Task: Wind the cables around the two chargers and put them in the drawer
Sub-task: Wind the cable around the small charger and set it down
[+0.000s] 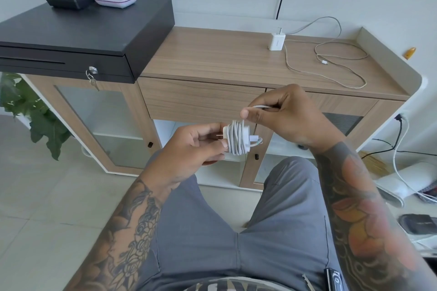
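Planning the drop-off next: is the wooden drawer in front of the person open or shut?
Shut. The drawer front sits flush under the cabinet top, with no gap or interior showing.

The cabinet (212,54) is matt wood-grain; its doors (94,120) look like frosted glass. Both chargers (276,41) are smooth white plastic. The cash drawer (94,28) is matt black, its key (93,82) metal.

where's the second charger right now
In the head view the second charger stands on the wooden counter, right of the black cash drawer, with its cable loose beside it.
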